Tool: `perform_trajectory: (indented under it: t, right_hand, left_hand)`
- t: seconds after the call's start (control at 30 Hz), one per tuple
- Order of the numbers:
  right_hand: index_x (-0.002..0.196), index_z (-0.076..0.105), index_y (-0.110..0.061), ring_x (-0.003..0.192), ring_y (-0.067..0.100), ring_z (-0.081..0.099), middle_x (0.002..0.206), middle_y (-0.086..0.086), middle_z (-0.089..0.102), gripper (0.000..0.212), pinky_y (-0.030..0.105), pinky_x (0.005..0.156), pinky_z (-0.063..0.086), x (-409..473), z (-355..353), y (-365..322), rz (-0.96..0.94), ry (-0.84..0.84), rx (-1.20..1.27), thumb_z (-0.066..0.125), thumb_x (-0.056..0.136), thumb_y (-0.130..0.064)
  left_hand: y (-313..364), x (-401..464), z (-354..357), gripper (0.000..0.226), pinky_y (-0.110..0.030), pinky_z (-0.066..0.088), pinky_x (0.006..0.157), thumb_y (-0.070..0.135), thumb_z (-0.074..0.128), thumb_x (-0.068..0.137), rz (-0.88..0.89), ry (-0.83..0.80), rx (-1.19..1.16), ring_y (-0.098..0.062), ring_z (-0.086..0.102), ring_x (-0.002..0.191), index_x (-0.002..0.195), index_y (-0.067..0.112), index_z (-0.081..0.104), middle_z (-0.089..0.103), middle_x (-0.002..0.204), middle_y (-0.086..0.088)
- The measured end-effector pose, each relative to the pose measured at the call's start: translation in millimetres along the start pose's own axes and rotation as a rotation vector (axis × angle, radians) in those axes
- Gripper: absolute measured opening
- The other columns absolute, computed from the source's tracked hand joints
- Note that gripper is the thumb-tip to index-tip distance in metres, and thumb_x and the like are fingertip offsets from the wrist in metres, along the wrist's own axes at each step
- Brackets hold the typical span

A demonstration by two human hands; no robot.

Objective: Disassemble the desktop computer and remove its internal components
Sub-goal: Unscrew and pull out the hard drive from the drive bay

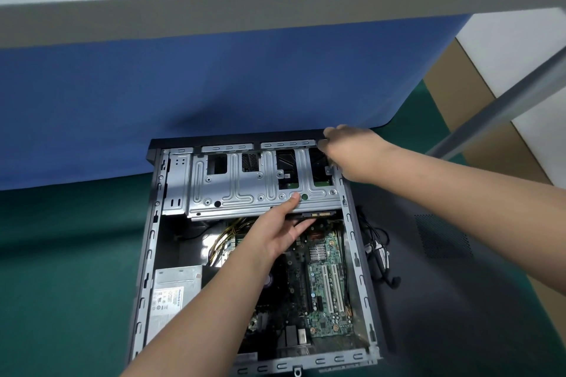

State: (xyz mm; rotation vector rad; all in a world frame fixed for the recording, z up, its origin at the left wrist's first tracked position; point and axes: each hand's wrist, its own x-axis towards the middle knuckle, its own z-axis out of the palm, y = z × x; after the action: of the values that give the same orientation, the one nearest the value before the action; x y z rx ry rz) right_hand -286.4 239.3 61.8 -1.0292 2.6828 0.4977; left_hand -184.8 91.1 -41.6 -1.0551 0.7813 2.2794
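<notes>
Forearms reach up from the lower frame into the open desktop computer case [147, 254], which lies on its side on the green desk [61, 254] at centre frame. Left hand [275, 232] pinches the drive cage [245, 180] front edge, thumb on top, fingers spread beneath. Right hand [349, 147] curls over the case's upper right corner; its grip is blurred. Lift the cage evenly, keeping the yellow power cables [223, 239] and motherboard [324, 291] clear.

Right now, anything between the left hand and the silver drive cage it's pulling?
Nothing visible. The left hand already grips the near edge of the silver metal drive cage, thumb on top; the right hand is at its far right corner.
</notes>
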Motion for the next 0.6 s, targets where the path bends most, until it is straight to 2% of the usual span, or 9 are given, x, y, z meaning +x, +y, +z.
perform_trajectory:
  t: [0.07,0.13,0.2,0.27,0.33,0.43,0.6]
  right_hand:
    - [0.104,0.058,-0.010,0.088,0.025,0.054,0.103,0.006,0.054,0.018,0.029,0.060,0.035,-0.7,0.2,1.2,0.062,-0.009,-0.025,0.049,0.093,-0.020]
    - [0.097,0.061,-0.010,0.086,0.026,0.056,0.101,0.007,0.059,0.012,0.027,0.062,0.038,0.5,-1.0,1.1,0.073,-0.069,-0.057,0.051,0.089,-0.010]
    - [0.095,0.059,-0.009,0.083,0.024,0.051,0.096,0.005,0.055,0.018,0.027,0.057,0.036,-0.3,-3.6,-0.6,0.046,-0.063,-0.054,0.053,0.082,0.002]
    - [0.096,0.057,-0.010,0.079,0.021,0.041,0.089,0.003,0.044,0.024,0.027,0.050,0.028,-2.5,-4.2,-0.6,0.011,0.006,-0.052,0.051,0.079,0.005]
    - [0.096,0.058,-0.011,0.078,0.020,0.039,0.088,0.003,0.044,0.025,0.028,0.052,0.028,-5.7,-1.6,1.0,0.000,0.063,-0.055,0.049,0.078,0.005]
    - [0.093,0.061,-0.015,0.087,0.022,0.051,0.090,0.000,0.054,0.019,0.028,0.057,0.031,-9.7,4.0,6.0,0.048,0.103,-0.051,0.052,0.082,-0.003]
    - [0.094,0.065,-0.021,0.093,0.021,0.053,0.088,-0.003,0.064,0.014,0.027,0.068,0.037,-15.8,12.0,16.7,0.119,0.175,0.026,0.052,0.092,-0.025]
  left_hand:
    - [0.2,0.0,0.3,0.026,-0.044,0.058,0.077,0.010,0.069,0.082,0.001,0.001,0.008,-0.029,0.065,0.086,0.102,-0.006,0.062,0.070,0.087,-0.017]
    - [0.7,-0.1,0.2,0.026,-0.044,0.057,0.079,0.011,0.069,0.083,0.003,-0.006,0.019,-0.028,0.066,0.085,0.102,-0.006,0.062,0.071,0.084,-0.017]
    - [0.6,0.1,-0.6,0.027,-0.044,0.057,0.080,0.011,0.069,0.083,0.006,-0.016,0.033,-0.027,0.070,0.077,0.103,-0.006,0.061,0.073,0.078,-0.015]
    - [-0.1,0.6,-1.3,0.029,-0.044,0.056,0.080,0.011,0.069,0.082,0.011,-0.018,0.035,-0.024,0.072,0.068,0.104,-0.006,0.061,0.072,0.075,-0.014]
    - [-0.6,1.3,-1.6,0.030,-0.044,0.056,0.081,0.012,0.070,0.082,0.015,-0.011,0.032,-0.023,0.071,0.065,0.104,-0.006,0.061,0.072,0.075,-0.014]
    - [-0.5,0.6,-1.1,0.032,-0.045,0.056,0.082,0.011,0.071,0.080,0.018,-0.004,0.032,-0.025,0.071,0.073,0.105,-0.007,0.062,0.072,0.081,-0.016]
    - [0.3,-2.4,0.5,0.032,-0.045,0.056,0.081,0.011,0.071,0.080,0.013,0.014,0.032,-0.030,0.066,0.090,0.105,-0.007,0.062,0.066,0.100,-0.019]
